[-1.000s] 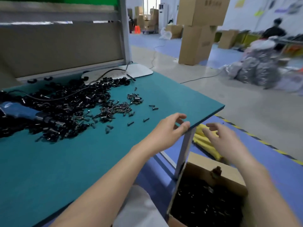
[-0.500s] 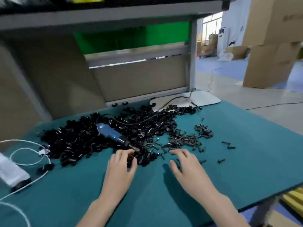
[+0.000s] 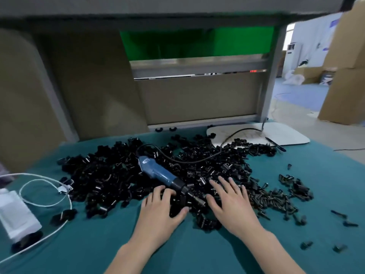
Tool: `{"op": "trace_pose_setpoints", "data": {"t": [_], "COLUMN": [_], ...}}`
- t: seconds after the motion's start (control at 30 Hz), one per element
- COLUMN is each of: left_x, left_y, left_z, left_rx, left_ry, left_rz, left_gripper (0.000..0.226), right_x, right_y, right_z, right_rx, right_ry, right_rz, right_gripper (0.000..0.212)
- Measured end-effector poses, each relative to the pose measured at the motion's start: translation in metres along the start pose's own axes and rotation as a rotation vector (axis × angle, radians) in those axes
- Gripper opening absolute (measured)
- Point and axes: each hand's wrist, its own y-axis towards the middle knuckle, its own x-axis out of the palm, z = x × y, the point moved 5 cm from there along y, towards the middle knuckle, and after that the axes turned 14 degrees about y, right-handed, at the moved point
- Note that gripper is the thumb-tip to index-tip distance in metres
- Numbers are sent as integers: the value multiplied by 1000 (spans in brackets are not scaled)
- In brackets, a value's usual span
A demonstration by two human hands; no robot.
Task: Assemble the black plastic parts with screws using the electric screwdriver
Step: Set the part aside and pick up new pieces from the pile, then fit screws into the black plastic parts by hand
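Observation:
A wide heap of black plastic parts (image 3: pixel 110 175) covers the middle of the green table mat (image 3: pixel 197 252). The blue electric screwdriver (image 3: pixel 158 175) lies on the heap, its black tip pointing toward me. My left hand (image 3: pixel 160 212) rests flat on the parts at the heap's near edge, fingers spread, just left of the screwdriver tip. On the other side of the tip, my right hand (image 3: pixel 231 204) lies palm down with straight fingers on the parts. A pile of dark screws (image 3: pixel 270 200) sits right of that hand.
A white adapter block (image 3: pixel 15 214) with a looping white cable (image 3: pixel 45 192) lies at the left edge. A white pad (image 3: pixel 280 135) holds the screwdriver's black cord at the back right. Loose parts (image 3: pixel 339 216) dot the right side. A grey bench frame rises behind; cardboard boxes (image 3: pixel 343 76) stand right.
The view swung from the table's right corner and a floor box back to the heap. Both hands moved forward onto the parts, either side of the screwdriver tip.

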Motion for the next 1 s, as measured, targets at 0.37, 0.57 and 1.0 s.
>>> {"op": "trace_pose_setpoints", "data": {"t": [0.37,0.57,1.0], "left_x": [-6,-15,-23], "left_y": [-4,-8,-6], "left_z": [5,6,-9], "left_rx": [45,11,-181], "left_ry": [-87,-196,-514], "left_rz": [29,53,172], "left_gripper": [60,30,46], "right_x": [-15,-14,-22], "right_y": [12,9,2], "right_z": [-5,-8,-20], "right_rx": [-92,-146,-223], "right_ry": [185,245,225], "right_rz": [80,119,257], "right_gripper": [26,24,38]}}
